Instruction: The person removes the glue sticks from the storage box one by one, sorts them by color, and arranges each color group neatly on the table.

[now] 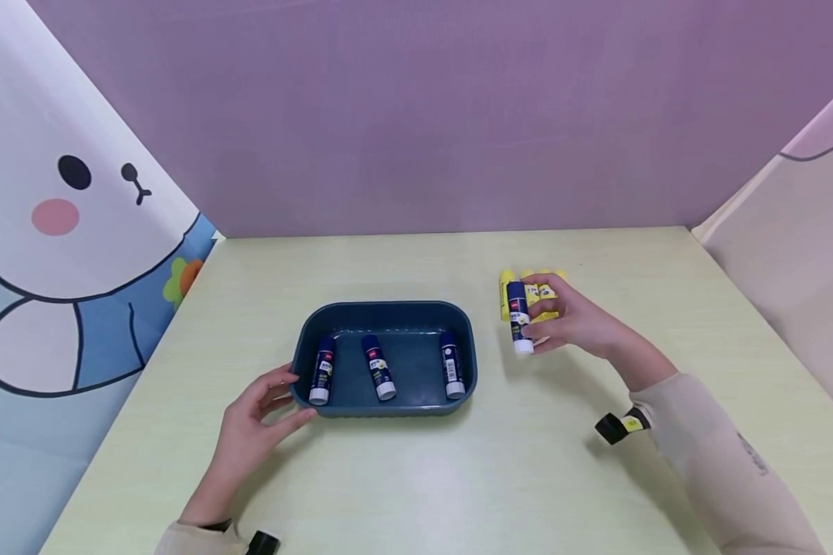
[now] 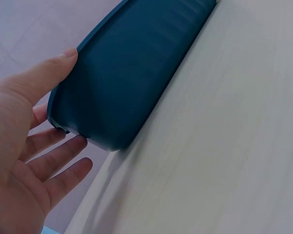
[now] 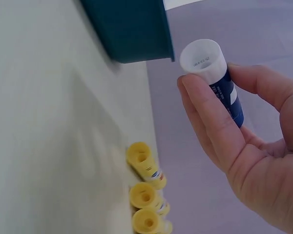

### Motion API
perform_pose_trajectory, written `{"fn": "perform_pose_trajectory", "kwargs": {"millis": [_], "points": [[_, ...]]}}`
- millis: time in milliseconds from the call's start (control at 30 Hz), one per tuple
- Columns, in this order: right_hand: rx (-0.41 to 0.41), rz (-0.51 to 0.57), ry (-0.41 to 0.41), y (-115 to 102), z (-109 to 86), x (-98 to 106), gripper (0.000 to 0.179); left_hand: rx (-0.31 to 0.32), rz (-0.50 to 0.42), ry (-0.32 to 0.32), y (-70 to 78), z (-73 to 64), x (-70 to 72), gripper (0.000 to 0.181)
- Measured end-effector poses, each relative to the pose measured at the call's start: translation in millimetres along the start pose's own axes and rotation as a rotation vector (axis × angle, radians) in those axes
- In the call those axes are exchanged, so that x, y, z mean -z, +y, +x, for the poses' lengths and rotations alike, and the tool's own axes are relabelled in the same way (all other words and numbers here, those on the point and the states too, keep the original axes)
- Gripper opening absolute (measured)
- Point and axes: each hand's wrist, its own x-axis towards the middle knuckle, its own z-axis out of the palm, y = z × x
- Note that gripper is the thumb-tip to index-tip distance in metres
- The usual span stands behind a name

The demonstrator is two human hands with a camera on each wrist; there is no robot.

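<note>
My right hand (image 1: 562,320) holds a dark blue glue stick (image 1: 517,312) with a white end pointing down, between thumb and fingers. In the right wrist view that glue stick (image 3: 224,92) is raised above the table. Behind it stands a row of several yellow glue sticks (image 1: 504,297), partly hidden by the hand. My left hand (image 1: 250,416) grips the left front corner of a dark blue tray (image 1: 389,411), thumb on the front side and fingers around the left end. Three blue glue sticks lie inside: one at left (image 1: 322,370), one near the middle (image 1: 378,366), one at right (image 1: 451,366).
The pale wooden table (image 1: 403,478) carries the tray and the yellow row, which is right of the tray. A purple cloth wall (image 1: 444,116) closes off the back. On the left hangs a panel with a cartoon print (image 1: 55,270).
</note>
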Motion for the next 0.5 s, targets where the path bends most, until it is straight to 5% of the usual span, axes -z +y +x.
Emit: {"fn": "perform_pose_trajectory", "kwargs": {"millis": [500], "points": [[-0.092,0.03,-0.016,27.9,-3.2,0.8,0.084,0.0,0.01,0.002,2.3,0.0,-0.3,0.052]]}}
